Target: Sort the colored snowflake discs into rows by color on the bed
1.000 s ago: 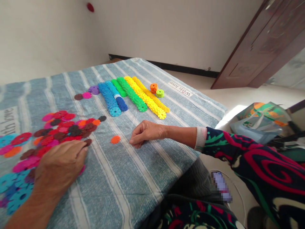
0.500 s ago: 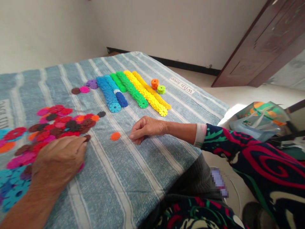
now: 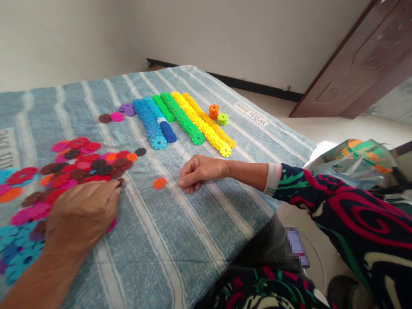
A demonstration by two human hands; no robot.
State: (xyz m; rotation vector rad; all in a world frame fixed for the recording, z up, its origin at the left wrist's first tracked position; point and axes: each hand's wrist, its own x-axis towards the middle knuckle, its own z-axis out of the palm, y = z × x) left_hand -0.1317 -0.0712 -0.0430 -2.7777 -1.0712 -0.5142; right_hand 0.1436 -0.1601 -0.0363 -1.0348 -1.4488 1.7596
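Discs [image 3: 103,166] lie under and beside our left hand [image 3: 85,210], fingers curled at a brown disc [image 3: 121,182]; can't tell if pinched. Our right hand [image 3: 200,171] is curled, contents hidden, near an orange disc [image 3: 159,183]. We judge discs light, stiff, slick; pinch edge-on. Coloured rows [image 3: 183,120] lie beyond.

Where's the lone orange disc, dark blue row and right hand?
Lone orange disc [image 3: 159,183]: head view, middle of its face.
Dark blue row [image 3: 168,132]: head view, its middle.
Right hand [image 3: 203,168]: head view, near its middle.
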